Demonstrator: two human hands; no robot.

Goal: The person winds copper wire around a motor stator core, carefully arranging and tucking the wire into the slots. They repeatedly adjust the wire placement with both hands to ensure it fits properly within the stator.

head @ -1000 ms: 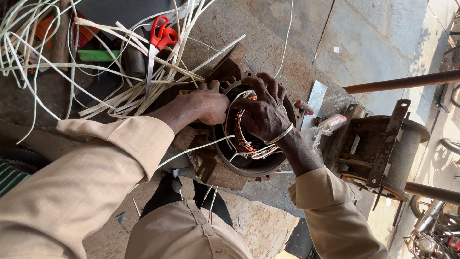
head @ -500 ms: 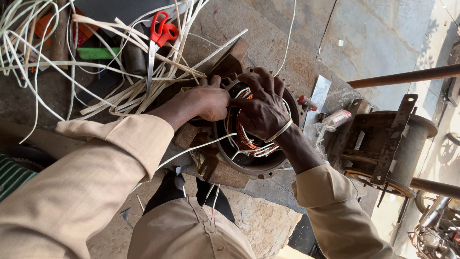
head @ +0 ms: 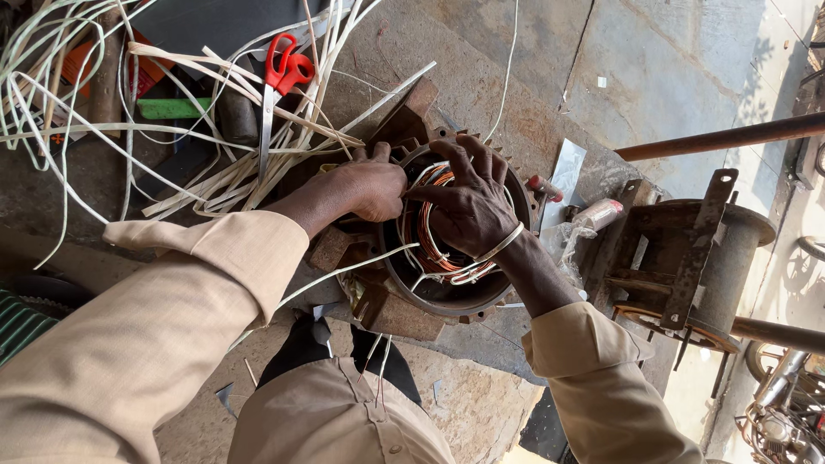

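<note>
At the centre of the frame, two hands work on a round motor stator [head: 447,301] lying open-side up on the concrete floor [head: 670,77]. The left hand [head: 371,182] is curled closed on the stator's upper left rim, apparently steadying the housing so it does not turn. The right hand [head: 468,206] reaches down into the bore with fingers spread and bent, pressing on the copper windings [head: 427,234] that line the inside, seemingly to seat them against the core; whether it pinches a wire cannot be told. A white strip [head: 503,245] crosses the right wrist, and another trails out from the stator toward the lower left. Both arms wear tan sleeves [head: 172,318], and the person's lap fills the bottom of the frame, so the stator sits close between the knees, within easy reach. Spreading toward the upper left lies a loose tangle of more white strips [head: 172,112], with red-handled scissors [head: 279,73] resting on top, handy for cutting. Right of the stator stands a rusty metal drum [head: 722,249] on a bracket, and a brown pipe [head: 722,137] runs across the upper right.
</note>
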